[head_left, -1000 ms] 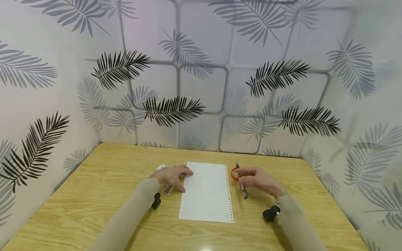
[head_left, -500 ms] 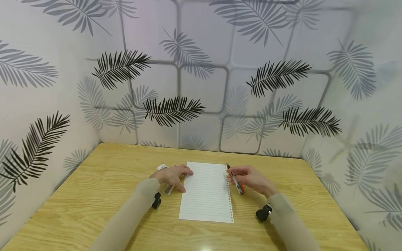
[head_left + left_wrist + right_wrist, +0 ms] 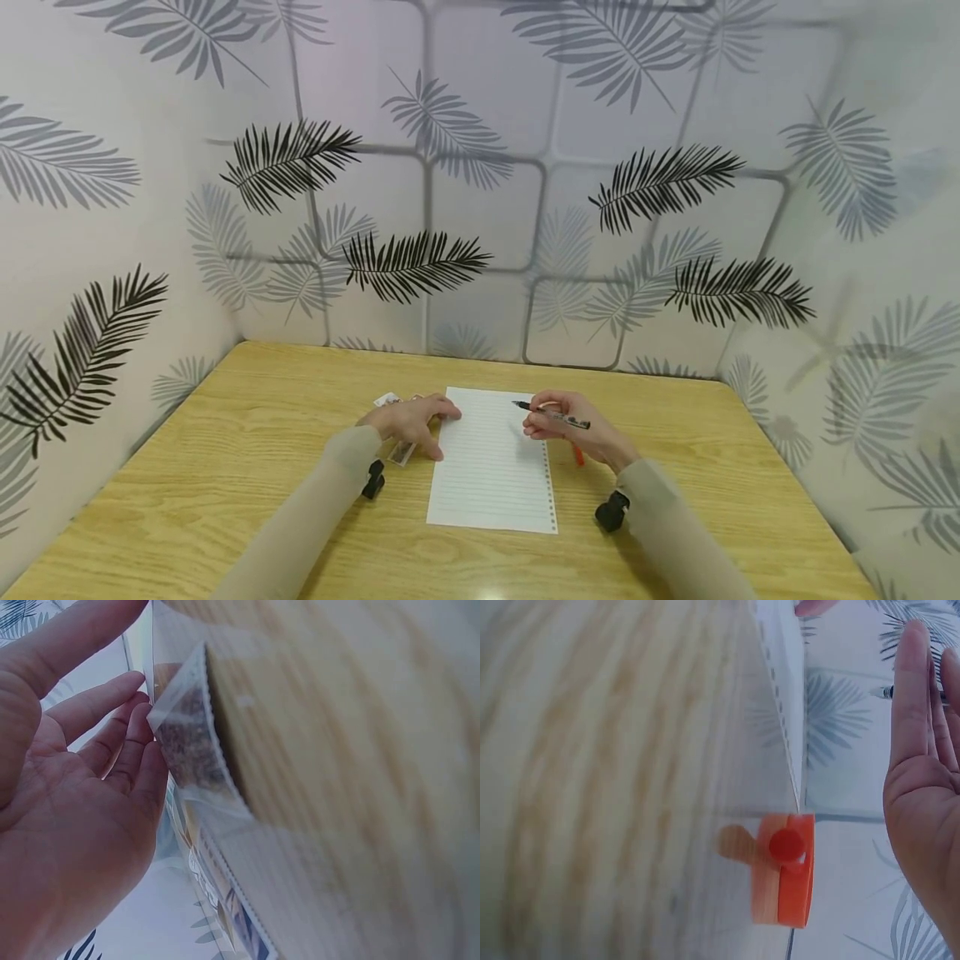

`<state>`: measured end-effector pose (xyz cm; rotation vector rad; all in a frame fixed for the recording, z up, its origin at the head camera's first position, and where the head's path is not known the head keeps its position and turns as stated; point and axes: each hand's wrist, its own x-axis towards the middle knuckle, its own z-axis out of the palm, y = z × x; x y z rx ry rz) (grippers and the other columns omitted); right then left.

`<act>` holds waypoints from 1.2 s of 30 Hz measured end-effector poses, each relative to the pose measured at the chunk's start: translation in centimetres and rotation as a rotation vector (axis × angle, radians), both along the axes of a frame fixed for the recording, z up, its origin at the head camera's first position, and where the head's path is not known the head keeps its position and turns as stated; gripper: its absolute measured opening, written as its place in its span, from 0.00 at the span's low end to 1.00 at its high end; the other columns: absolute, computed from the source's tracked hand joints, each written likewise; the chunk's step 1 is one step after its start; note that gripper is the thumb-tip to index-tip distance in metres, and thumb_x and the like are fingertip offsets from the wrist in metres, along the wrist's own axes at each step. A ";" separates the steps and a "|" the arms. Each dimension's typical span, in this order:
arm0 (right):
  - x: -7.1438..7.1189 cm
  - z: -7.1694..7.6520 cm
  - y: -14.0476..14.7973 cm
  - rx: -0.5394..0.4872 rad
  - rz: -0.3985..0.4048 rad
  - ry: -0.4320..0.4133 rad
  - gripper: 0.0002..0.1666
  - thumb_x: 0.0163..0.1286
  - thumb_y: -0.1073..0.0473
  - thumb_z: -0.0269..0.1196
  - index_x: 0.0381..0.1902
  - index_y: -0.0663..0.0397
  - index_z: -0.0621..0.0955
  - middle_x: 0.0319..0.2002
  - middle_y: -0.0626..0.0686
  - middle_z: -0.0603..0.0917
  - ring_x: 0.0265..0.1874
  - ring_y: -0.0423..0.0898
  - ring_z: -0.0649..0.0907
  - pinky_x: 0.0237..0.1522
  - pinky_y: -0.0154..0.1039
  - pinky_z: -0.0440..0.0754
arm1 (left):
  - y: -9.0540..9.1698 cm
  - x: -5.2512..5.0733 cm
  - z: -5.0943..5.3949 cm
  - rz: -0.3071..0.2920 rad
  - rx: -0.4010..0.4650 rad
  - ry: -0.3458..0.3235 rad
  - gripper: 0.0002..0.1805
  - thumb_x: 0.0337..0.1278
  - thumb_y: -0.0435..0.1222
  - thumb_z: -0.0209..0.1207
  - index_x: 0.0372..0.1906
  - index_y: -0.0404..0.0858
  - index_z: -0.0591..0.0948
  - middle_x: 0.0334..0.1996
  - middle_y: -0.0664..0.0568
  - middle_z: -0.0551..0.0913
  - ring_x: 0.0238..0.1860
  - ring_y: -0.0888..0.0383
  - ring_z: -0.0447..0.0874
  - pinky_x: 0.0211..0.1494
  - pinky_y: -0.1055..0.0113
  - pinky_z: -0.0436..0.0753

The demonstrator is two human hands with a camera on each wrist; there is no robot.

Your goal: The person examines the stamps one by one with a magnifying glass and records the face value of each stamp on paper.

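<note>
1. Head view: watching from afar, I saw the right hand (image 3: pixel 592 437) pinching a slim, dark pen (image 3: pixel 576 422) near its middle, its tip pointing left. The pen lay nearly level over the upper right of a lined sheet (image 3: pixel 487 483); whether it touched the sheet I could not tell. I judged the pen light, stiff and a little slippery, best held near the tip. The sheet looked thin, soft and easy to crease, safest taken flat by a side edge. The left hand (image 3: pixel 408 419) lay with its thumb and fingers spread, at the sheet's left edge. Under and beside that hand were printed pieces (image 3: pixel 401 453), partly covered by it. On the table (image 3: pixel 262 483), right of the sheet, an orange thing (image 3: pixel 577 455) was mostly hidden by the right hand.

2. Left wrist view: the fingers were extended, and the printed pieces, 1 with a scalloped edge, were near the fingertips. I could not tell if they touched. They looked flimsy and easily bent.

3. Right wrist view: the orange thing was round with a knob, just beside the sheet's perforated edge and close below the hand. Only the pen's tip end showed past the fingers, so this angle hid the pinch.
</note>
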<state>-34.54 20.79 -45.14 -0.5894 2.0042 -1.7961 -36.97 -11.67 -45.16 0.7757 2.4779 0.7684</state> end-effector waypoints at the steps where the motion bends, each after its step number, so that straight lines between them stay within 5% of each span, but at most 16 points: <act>1: -0.1 0.0 -0.2 0.000 -0.001 -0.004 0.19 0.71 0.61 0.61 0.51 0.69 0.71 0.42 0.59 0.86 0.41 0.45 0.87 0.51 0.48 0.83 | 0.0 0.0 0.0 0.001 -0.001 0.002 0.41 0.48 0.35 0.73 0.70 0.42 0.70 0.72 0.48 0.61 0.75 0.45 0.53 0.73 0.46 0.60; 7: -0.5 -0.4 -1.1 0.043 -0.031 -0.024 0.19 0.74 0.53 0.58 0.49 0.65 0.72 0.36 0.55 0.85 0.34 0.43 0.85 0.43 0.38 0.85 | -0.1 -0.2 -0.4 -0.002 -0.010 0.017 0.41 0.47 0.36 0.74 0.69 0.44 0.71 0.68 0.50 0.64 0.73 0.48 0.58 0.72 0.48 0.63; 13: -0.9 -0.3 -2.2 -0.011 -0.014 -0.017 0.19 0.79 0.46 0.49 0.39 0.56 0.71 0.22 0.48 0.72 0.22 0.42 0.71 0.32 0.34 0.77 | 0.0 -0.3 -0.4 -0.017 -0.005 0.025 0.40 0.47 0.36 0.74 0.69 0.43 0.71 0.63 0.52 0.67 0.66 0.51 0.63 0.70 0.49 0.65; 17: -0.9 -0.1 -2.9 -0.097 0.003 -0.078 0.14 0.81 0.51 0.45 0.47 0.54 0.72 0.18 0.47 0.72 0.21 0.42 0.73 0.32 0.35 0.80 | 0.0 -0.3 -0.3 -0.016 -0.004 0.033 0.40 0.46 0.36 0.74 0.68 0.42 0.71 0.60 0.52 0.69 0.63 0.52 0.64 0.69 0.50 0.66; 23: -0.9 0.1 -4.0 -0.095 0.032 -0.143 0.27 0.80 0.54 0.37 0.63 0.71 0.67 0.32 0.53 0.87 0.32 0.45 0.86 0.42 0.40 0.85 | 0.1 -0.4 -0.4 -0.001 -0.004 0.027 0.40 0.44 0.37 0.75 0.67 0.42 0.72 0.58 0.52 0.70 0.61 0.52 0.65 0.69 0.49 0.66; 27: -1.2 0.1 -5.2 -0.037 0.022 -0.177 0.30 0.79 0.53 0.41 0.63 0.76 0.68 0.39 0.58 0.88 0.37 0.48 0.89 0.49 0.45 0.85 | 0.1 -0.4 -0.2 0.007 -0.010 0.016 0.40 0.45 0.37 0.75 0.67 0.43 0.72 0.60 0.51 0.69 0.64 0.51 0.65 0.69 0.49 0.66; 36: -1.5 -1.0 -8.0 0.150 -0.109 -0.147 0.19 0.75 0.57 0.55 0.50 0.71 0.74 0.23 0.48 0.82 0.22 0.40 0.79 0.30 0.33 0.79 | 0.1 -0.3 -0.1 -0.003 -0.010 0.016 0.39 0.46 0.37 0.74 0.67 0.43 0.72 0.61 0.51 0.68 0.65 0.51 0.64 0.69 0.49 0.65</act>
